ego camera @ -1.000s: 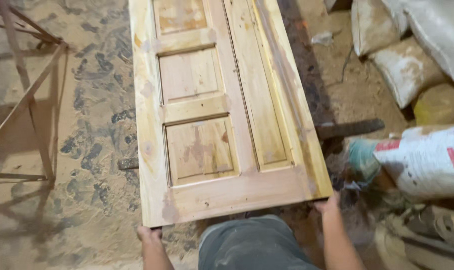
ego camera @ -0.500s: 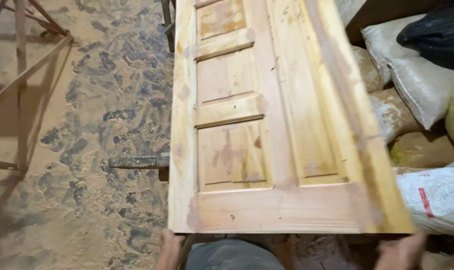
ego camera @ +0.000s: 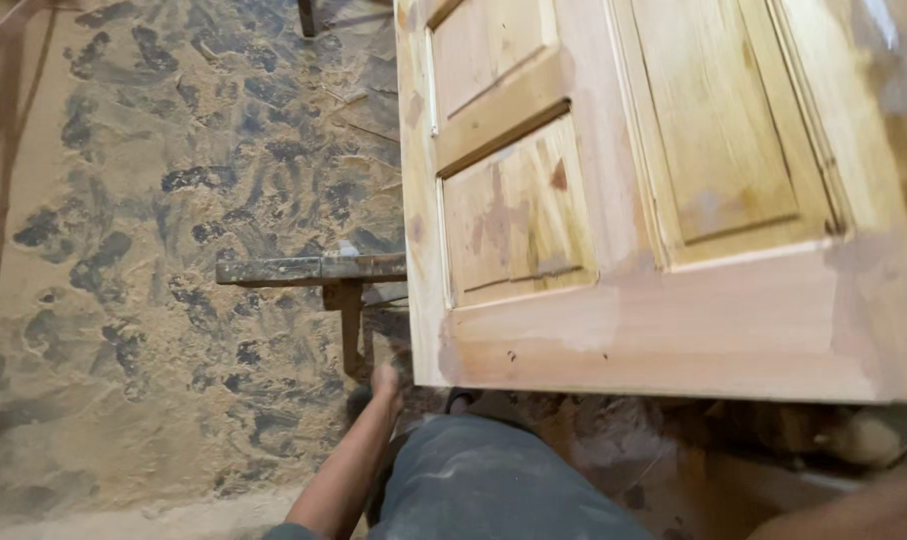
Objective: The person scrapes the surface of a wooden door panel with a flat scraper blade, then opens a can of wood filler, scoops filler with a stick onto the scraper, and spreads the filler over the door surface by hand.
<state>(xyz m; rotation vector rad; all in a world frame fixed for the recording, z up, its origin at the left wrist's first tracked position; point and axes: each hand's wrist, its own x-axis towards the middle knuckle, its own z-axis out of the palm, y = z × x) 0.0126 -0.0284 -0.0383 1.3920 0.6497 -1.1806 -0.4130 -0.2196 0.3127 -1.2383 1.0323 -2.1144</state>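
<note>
A pale wooden panel door [ego camera: 673,320] with raised panels fills the upper right of the head view, its near end raised and tilted close to the camera. My left hand [ego camera: 385,380] grips the door's bottom left corner from below, fingers tucked under the edge. Only a blurred strip of my right forearm [ego camera: 853,510] shows at the bottom right; the hand itself is hidden beneath the door's lower right end.
A dark wooden stand [ego camera: 313,268] with a post juts out from under the door's left edge. Sawdust with dark patches covers the floor [ego camera: 123,300]. My knee in grey trousers [ego camera: 493,480] is below the door. A pale sack [ego camera: 873,435] lies under its right end.
The door's near end has risen and come much closer to the camera, swinging right. My right hand, earlier seen at the door's right corner, has gone out of sight beneath it.
</note>
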